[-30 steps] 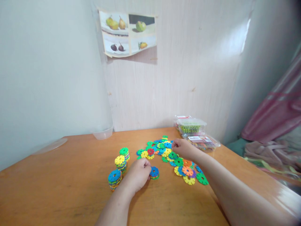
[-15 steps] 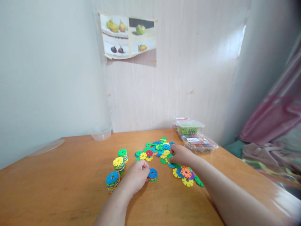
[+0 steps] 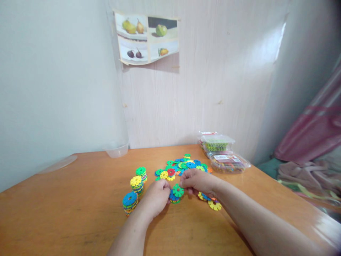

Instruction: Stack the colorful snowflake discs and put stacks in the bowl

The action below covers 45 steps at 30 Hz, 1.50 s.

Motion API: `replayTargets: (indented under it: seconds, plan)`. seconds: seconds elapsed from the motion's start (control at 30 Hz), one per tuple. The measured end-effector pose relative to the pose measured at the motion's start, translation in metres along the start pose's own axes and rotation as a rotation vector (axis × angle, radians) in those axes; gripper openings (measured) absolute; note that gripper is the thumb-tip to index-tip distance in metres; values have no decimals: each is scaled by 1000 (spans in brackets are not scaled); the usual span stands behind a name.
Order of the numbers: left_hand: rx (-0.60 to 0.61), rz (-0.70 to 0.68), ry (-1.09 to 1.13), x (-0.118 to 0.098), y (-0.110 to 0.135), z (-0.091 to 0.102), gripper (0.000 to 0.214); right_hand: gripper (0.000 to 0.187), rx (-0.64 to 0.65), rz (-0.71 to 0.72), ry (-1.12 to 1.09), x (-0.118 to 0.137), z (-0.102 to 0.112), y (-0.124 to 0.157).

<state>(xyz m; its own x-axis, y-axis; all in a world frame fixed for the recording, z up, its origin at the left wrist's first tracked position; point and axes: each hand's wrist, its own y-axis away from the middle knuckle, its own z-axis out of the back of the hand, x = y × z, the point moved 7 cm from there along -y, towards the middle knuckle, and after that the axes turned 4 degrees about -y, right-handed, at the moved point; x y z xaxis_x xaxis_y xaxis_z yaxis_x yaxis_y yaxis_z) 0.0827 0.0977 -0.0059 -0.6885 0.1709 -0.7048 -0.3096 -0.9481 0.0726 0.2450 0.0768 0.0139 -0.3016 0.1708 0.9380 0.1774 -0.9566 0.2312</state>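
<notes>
From the head view, the wooden table [image 3: 85, 199] runs back to the wall [image 3: 221, 78], with its bottom portion cut off by the frame. Open wood lies left of three disc stacks, topped blue [image 3: 130, 198], yellow [image 3: 136, 180] and green [image 3: 141, 171], and also between both forearms. A plastic tub [image 3: 117, 151] and clear boxes [image 3: 228, 162] sit near the back edge, well apart.

The right hand and forearm hide part of the loose pile [image 3: 190, 165]; the yellow disc [image 3: 214, 205] shows just below that forearm. Both forearms leave the frame at the bottom. The short stack [image 3: 172, 195], blue on top, is partly covered by the green disc [image 3: 178, 190]; whether they touch, I cannot tell.

The right hand [image 3: 199, 180] pinches the green disc at its right rim, fingers nearly closed. The left hand [image 3: 157, 195] has thumb and fingers drawn together at the short stack's left side; I cannot tell whether they grip it.
</notes>
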Motion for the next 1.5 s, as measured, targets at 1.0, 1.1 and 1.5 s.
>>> replayTargets:
  seconds: [1.0,1.1,1.5]
  plan:
    - [-26,-5,6,-1,5,1,18,17,-238,-76,972,4,71,15]
    - [-22,-10,3,-2,6,1,18,11,-204,-32,921,0,68,8]
    - [23,-104,-32,-1,5,2,19,40,-194,-69,995,0,64,14]
